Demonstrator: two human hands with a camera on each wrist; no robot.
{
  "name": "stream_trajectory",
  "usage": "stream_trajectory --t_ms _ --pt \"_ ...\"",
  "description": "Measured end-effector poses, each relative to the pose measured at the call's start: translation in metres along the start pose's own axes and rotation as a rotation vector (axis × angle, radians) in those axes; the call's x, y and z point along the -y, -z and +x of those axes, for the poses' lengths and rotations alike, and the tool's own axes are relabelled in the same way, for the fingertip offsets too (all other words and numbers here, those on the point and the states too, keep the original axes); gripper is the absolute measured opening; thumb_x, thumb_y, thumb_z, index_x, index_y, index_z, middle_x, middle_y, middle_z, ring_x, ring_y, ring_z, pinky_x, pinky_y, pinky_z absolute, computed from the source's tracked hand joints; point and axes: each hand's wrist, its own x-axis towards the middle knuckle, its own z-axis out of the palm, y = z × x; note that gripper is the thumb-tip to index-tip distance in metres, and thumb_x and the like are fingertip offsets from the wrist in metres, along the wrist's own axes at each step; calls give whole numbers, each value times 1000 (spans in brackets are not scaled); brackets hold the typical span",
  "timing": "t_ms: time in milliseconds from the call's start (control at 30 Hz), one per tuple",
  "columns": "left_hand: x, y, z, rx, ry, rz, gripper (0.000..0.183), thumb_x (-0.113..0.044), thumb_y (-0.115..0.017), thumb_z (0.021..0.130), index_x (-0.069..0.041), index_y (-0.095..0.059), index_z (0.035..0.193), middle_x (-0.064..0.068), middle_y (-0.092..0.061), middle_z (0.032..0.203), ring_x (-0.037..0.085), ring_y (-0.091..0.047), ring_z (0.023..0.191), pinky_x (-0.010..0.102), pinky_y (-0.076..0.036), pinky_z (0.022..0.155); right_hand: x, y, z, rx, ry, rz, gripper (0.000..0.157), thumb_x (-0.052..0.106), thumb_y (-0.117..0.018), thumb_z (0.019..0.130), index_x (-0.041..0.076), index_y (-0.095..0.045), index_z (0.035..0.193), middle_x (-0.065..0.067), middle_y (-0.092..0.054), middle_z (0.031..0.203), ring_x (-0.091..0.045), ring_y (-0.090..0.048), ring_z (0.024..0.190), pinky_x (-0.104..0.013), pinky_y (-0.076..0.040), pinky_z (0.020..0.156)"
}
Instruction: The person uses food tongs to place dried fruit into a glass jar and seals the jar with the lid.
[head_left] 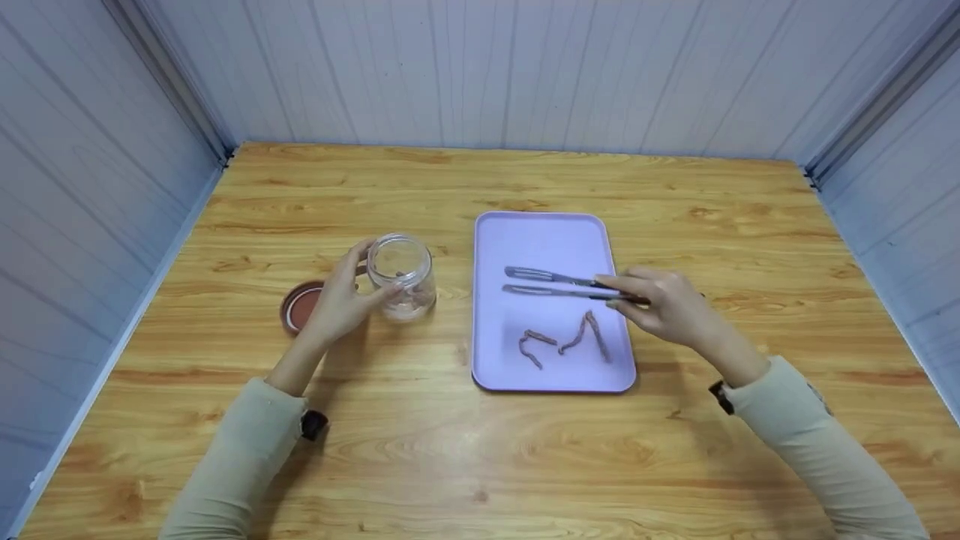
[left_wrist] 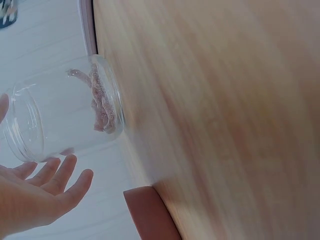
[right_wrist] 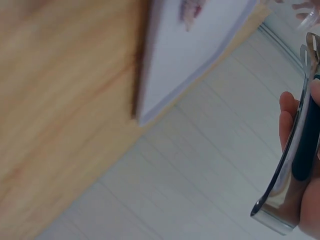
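Observation:
My left hand (head_left: 346, 296) holds a clear jar (head_left: 420, 289) near its rim, thumb on one side and fingers on the other. The jar stands upright and uncovered on the table. Inside, at its bottom, lie brown wrinkled strips (left_wrist: 101, 102) that look like dried meat. My right hand (head_left: 666, 306) grips metal tongs (head_left: 544, 274) with dark handles; their arms are apart and nothing sits between the tips. Below the tongs, a lilac tray (head_left: 540, 240) bears a bent brown strip (head_left: 541, 337) and another folded strip (head_left: 599, 339) in its near half.
A reddish-brown lid (head_left: 302, 307) lies on the table left of the jar, partly behind my left hand and wrist. The wooden table (head_left: 450, 450) is bounded by pale panel walls (head_left: 480, 75) at the back and both sides.

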Motion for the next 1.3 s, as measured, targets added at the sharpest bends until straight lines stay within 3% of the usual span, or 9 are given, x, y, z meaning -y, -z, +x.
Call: stream_trajectory --t_ms 367,633,933,1167,1300 --pt "0 0 -1 -8 -19 -2 73 -29 -69 76 -2 -32 133 14 -37 130 28 -37 115 44 -31 94 1 -8 -50 48 -90 -5 33 6 -70 72 7 -65 105 -2 -60 82 -4 -42 52 -18 -36 41" --pt "-1 1 -2 -3 3 -10 72 -31 -68 77 -5 -32 133 12 -38 130 28 -37 115 46 -31 94 5 -12 -69 95 -137 -36 34 3 -72 69 9 -66 102 4 -57 77 -3 -41 54 -18 -35 43" --pt "-38 6 -13 20 24 -35 69 -14 -67 79 5 -28 132 23 -33 129 37 -34 115 47 -28 95 8 -11 -75 123 -187 5 33 5 -71 72 8 -65 104 7 -56 77 -4 -42 57 -20 -36 46" --pt "-10 2 -5 11 20 -15 73 -27 -68 77 -2 -30 134 16 -35 130 32 -36 115 46 -30 94 8 -10 -75 146 -212 37 31 5 -69 74 9 -66 105 8 -54 74 -2 -40 54 -18 -35 44" --pt "-3 1 -3 7 15 -13 76 -32 -69 76 -4 -29 135 14 -35 131 30 -36 116 45 -30 95 9 -10 -75 148 -232 51 30 3 -70 74 9 -67 103 8 -55 72 -2 -40 52 -18 -35 42"
